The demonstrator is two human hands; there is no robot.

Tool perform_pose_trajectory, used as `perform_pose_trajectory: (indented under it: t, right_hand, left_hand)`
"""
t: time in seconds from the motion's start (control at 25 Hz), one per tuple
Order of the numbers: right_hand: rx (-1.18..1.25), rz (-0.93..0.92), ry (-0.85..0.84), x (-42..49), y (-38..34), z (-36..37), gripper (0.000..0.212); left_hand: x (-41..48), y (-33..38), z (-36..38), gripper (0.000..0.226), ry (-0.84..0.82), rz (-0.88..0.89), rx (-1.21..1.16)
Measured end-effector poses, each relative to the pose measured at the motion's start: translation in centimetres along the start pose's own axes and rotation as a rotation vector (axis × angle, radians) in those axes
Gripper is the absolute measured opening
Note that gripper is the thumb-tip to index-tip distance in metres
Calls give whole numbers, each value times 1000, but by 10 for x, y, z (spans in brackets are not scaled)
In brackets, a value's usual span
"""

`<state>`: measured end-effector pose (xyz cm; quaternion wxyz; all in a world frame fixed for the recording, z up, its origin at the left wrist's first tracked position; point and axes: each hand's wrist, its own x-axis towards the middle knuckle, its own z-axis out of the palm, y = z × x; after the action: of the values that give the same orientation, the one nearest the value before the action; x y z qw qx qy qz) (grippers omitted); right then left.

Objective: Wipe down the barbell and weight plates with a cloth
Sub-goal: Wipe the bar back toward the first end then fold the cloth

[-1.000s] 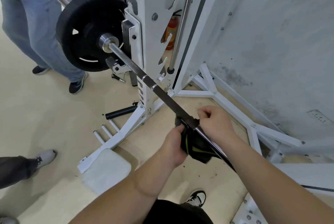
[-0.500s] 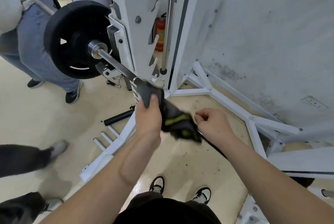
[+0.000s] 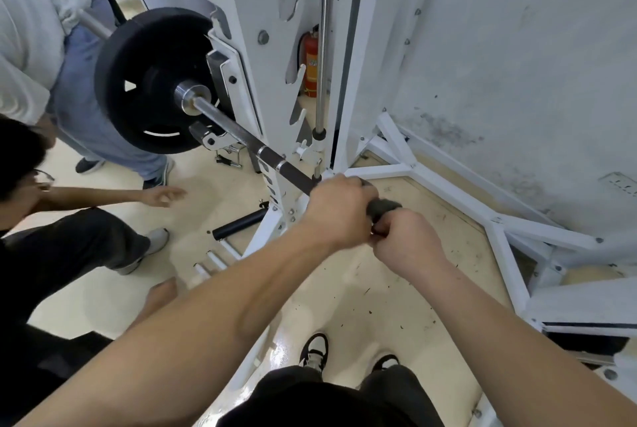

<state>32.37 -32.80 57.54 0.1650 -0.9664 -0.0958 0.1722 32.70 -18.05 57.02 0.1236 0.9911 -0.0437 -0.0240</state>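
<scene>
The barbell (image 3: pixel 241 132) runs from a black weight plate (image 3: pixel 138 88) at upper left down toward me at centre. A dark cloth (image 3: pixel 382 207) is wrapped round the bar's shaft. My left hand (image 3: pixel 336 211) grips the cloth-covered bar from above. My right hand (image 3: pixel 406 240) sits just behind it, fingers curled round the bar and the cloth's near end. Most of the cloth is hidden under my hands.
The white rack upright (image 3: pixel 262 47) holds the bar, with white floor struts (image 3: pixel 448 188) spreading right. A red fire extinguisher (image 3: pixel 311 61) stands behind. One person stands at upper left (image 3: pixel 69 82); another crouches at left, a hand (image 3: pixel 162 195) reaching out. A black roller (image 3: pixel 239 223) lies on the floor.
My left hand slid the cloth back down the bar toward my right hand, and the hanging cloth is now bunched between both hands. A crouching person came into view at left.
</scene>
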Motion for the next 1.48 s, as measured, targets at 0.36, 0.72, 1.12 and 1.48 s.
perform_pose_trajectory:
  t: [0.36, 0.72, 1.12, 1.48]
  right_hand:
    - [576, 60, -9, 9, 42, -22, 25]
    - [682, 211, 30, -5, 90, -40, 18]
    - [696, 413, 147, -29, 154, -51, 29]
    - [506, 466, 175, -25, 101, -30, 25]
  left_hand:
    - [-10, -2, 2, 40, 102, -156, -119]
    - [-18, 54, 7, 31, -22, 6, 14]
    - [-2, 83, 10, 37, -280, 198, -110]
    - [20, 78, 3, 21, -504, 365, -226]
